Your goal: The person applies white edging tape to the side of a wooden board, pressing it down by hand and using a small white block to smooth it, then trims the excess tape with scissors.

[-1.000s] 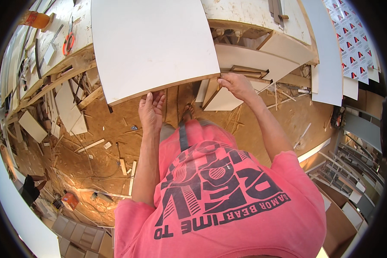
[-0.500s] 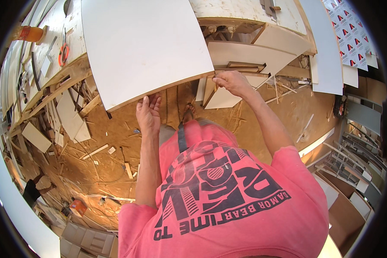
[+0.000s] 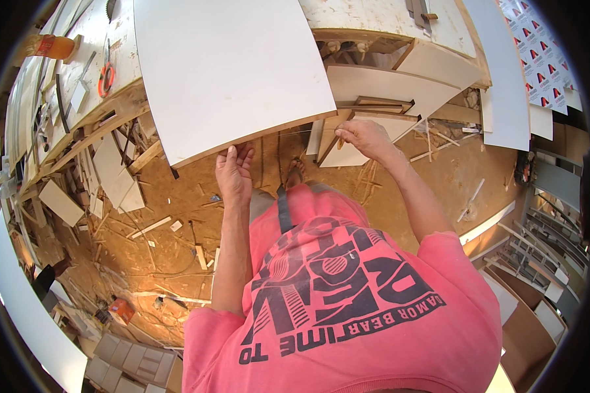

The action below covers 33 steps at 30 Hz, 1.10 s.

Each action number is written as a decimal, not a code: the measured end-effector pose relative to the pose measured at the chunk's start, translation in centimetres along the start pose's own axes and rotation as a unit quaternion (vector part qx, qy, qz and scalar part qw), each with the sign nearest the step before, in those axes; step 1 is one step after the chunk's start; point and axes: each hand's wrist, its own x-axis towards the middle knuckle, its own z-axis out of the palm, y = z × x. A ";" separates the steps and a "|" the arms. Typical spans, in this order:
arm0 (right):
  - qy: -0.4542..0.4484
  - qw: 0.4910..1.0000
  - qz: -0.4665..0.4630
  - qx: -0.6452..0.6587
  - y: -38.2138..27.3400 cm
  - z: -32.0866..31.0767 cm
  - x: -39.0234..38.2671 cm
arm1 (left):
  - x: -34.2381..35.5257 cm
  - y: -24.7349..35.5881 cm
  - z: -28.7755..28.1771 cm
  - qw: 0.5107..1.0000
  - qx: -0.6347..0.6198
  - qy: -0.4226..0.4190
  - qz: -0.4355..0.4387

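A large white panel point(image 3: 236, 72) lies across the bench, its brown front edge overhanging toward me. At that edge is my left hand point(image 3: 235, 171), palm up, with the thumb at the edge and the fingers curled beneath it. My right hand point(image 3: 367, 139) is pinched closed just off the panel's right front corner. Something small and brownish shows at its fingertips, and a thin pale strand seems to run from there toward the panel edge. What exactly the pinch holds is too small to make out.
Orange-handled scissors point(image 3: 106, 80) and an orange bottle point(image 3: 56, 47) are on the bench point(image 3: 121, 49) at left. White boards point(image 3: 387, 85) lean beneath the bench at right. Offcuts point(image 3: 60, 203) litter the brown floor point(image 3: 177, 262). More sheets point(image 3: 505, 118) stand at far right.
My right hand has moved slightly away from the panel's corner and toward me, and the thin strand now shows. My left hand stays at the edge. The whole view has shifted a little.
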 end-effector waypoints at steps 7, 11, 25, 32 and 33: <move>0.023 0.999 -0.026 0.008 -0.1 -1.0 1.5 | 0.2 -0.1 -0.1 1.000 -0.004 0.002 -0.001; 0.031 0.999 -0.029 0.011 -0.2 -0.9 1.2 | 0.2 -0.2 -0.2 1.000 -0.004 0.010 -0.005; 0.040 0.998 -0.033 -0.019 0.0 -1.2 1.8 | 0.2 0.1 -0.2 1.000 0.003 0.009 -0.011; 0.042 0.999 -0.032 -0.011 0.2 -1.0 2.0 | -0.1 0.4 0.3 1.000 0.006 0.019 -0.015; 0.034 0.999 -0.027 -0.012 0.2 -1.1 2.1 | -0.1 0.4 0.3 1.000 0.006 0.017 -0.014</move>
